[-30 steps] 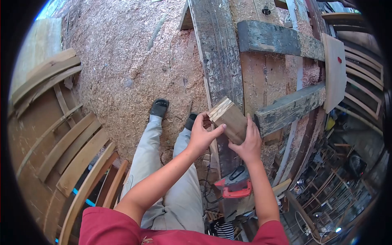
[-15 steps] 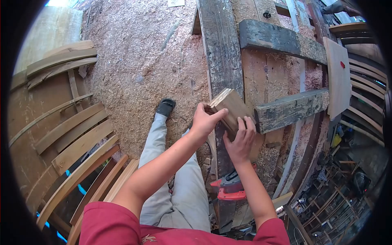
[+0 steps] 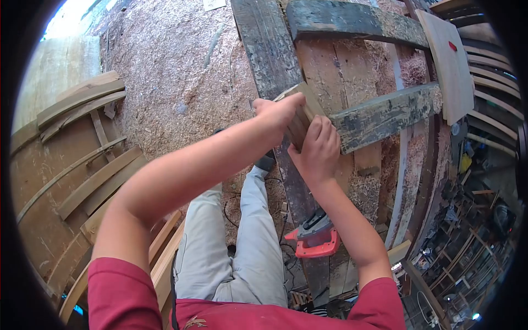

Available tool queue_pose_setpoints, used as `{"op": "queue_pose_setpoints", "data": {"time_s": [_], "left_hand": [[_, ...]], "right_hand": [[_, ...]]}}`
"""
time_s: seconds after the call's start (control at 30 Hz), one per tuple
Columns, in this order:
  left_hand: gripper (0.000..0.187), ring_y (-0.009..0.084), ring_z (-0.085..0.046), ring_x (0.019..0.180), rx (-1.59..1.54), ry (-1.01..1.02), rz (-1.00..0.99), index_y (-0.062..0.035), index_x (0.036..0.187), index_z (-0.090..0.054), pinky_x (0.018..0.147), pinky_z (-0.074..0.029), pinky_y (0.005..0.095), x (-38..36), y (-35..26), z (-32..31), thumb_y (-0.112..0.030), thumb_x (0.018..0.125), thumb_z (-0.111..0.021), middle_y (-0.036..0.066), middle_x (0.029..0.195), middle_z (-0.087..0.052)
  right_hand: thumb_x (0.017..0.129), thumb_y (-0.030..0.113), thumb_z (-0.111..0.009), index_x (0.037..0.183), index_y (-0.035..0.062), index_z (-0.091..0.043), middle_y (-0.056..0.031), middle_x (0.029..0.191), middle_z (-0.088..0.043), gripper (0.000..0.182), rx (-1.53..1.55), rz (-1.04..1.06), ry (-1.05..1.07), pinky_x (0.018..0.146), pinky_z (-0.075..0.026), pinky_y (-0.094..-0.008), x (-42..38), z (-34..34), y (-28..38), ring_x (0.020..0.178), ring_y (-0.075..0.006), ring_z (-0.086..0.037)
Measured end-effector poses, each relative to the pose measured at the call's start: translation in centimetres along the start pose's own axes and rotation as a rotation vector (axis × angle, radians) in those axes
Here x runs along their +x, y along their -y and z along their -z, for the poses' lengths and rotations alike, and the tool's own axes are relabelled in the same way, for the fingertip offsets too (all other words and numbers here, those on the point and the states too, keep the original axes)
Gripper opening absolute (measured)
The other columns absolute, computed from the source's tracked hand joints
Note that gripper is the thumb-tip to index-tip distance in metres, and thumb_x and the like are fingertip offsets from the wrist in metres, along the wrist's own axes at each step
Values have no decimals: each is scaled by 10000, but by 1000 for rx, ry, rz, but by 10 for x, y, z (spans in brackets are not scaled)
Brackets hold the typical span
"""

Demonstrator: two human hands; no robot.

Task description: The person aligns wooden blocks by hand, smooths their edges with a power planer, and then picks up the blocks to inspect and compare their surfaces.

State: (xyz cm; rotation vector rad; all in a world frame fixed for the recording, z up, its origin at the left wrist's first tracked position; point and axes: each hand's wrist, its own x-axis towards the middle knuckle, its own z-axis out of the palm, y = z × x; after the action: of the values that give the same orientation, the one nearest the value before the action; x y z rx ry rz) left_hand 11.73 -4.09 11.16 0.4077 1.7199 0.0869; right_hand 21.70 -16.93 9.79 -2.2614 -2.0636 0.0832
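Both hands grip a short stack of wooden boards (image 3: 312,103), held tilted over the dark weathered beam of the workbench (image 3: 267,47). My left hand (image 3: 279,116) is closed around the stack's left end, the thumb lying over its upper edge. Along the near side, my right hand (image 3: 319,142) has its fingers bent over the boards and its thumb on their lower left. The undersides of the boards are hidden. Nearer to my body, a red and grey power tool (image 3: 316,242) rests on the same beam.
Two dark crossbars, a far crossbar (image 3: 357,22) and a near crossbar (image 3: 388,116), extend right from the beam. A pale board (image 3: 448,66) leans at their ends. Curved slats (image 3: 99,176) are stacked at left. Wood shavings (image 3: 159,77) cover the floor. Cluttered wooden frames (image 3: 467,264) stand at lower right.
My left hand has turned and closed further round the end of the stack. My right fingers now bend more over the boards. The camera view has shifted, and my left elbow is farther out.
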Motion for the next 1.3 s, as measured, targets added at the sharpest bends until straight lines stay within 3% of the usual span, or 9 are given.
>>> {"op": "queue_pose_setpoints", "data": {"time_s": [0.13,0.27,0.37,0.57,0.67,0.8,0.9,1.03,1.3], "left_hand": [[1129,425,-526,1391,-31,49,-53,154,1522,-247,1117,-467,509,9,2,-2,-394,757,-871,337,1487,-474],[1041,404,-560,1334,-16,56,-49,148,1452,-386,1136,-446,522,23,1,-12,-454,773,-896,317,1412,-530],[973,345,-574,1294,216,179,-164,133,1372,-490,1088,-453,496,-6,-7,9,-543,794,-883,273,1350,-578],[759,239,-553,1254,30,450,-432,8,1360,-564,991,-418,395,13,26,54,-606,943,-716,143,1312,-619],[688,235,-558,1253,-17,349,-509,-39,1386,-570,1024,-404,391,30,58,63,-584,981,-681,120,1314,-623],[726,218,-596,1208,-321,574,-450,16,1430,-536,1119,-425,391,39,82,76,-492,963,-763,126,1299,-646],[623,204,-657,1188,-478,809,-352,9,1398,-568,1091,-489,405,25,96,91,-426,986,-742,132,1272,-689],[537,192,-704,1126,-550,718,-366,4,1357,-600,1004,-561,381,4,104,96,-387,1008,-715,120,1241,-712],[508,175,-718,1059,-503,586,-305,0,1313,-613,942,-583,366,-17,95,106,-389,1004,-716,105,1169,-726]], "right_hand": [[675,289,-930,1367,-32,-478,-195,1276,-566,887,3,30,-62,1013,-527,-461,-2,-11,-7,1153,-366,-624],[696,317,-910,1332,-25,-489,-201,1268,-574,836,64,2,-54,981,-548,-469,1,-12,-14,1110,-372,-643],[718,357,-902,1310,-27,-503,-214,1251,-595,811,170,-132,42,952,-568,-484,9,-9,-22,1093,-390,-669],[719,375,-894,1337,-68,-516,-271,1197,-662,848,385,-266,139,939,-582,-490,7,7,-24,1102,-448,-698],[724,350,-877,1308,-87,-560,-288,1154,-700,795,685,-363,208,933,-581,-476,3,32,-12,1083,-449,-717],[736,303,-856,1270,-95,-603,-264,1113,-727,712,994,-358,223,927,-578,-451,-16,39,-1,1050,-376,-740],[754,268,-844,1306,-97,-594,-224,1129,-726,708,1163,-387,311,951,-566,-416,-24,53,12,1057,-288,-728],[781,266,-830,1345,-95,-581,-203,1203,-704,715,1367,-427,411,995,-545,-394,-30,57,23,1123,-253,-696],[809,334,-807,1439,-84,-525,-176,1297,-657,806,1577,-586,626,1060,-497,-367,-32,53,31,1218,-231,-639]]}}
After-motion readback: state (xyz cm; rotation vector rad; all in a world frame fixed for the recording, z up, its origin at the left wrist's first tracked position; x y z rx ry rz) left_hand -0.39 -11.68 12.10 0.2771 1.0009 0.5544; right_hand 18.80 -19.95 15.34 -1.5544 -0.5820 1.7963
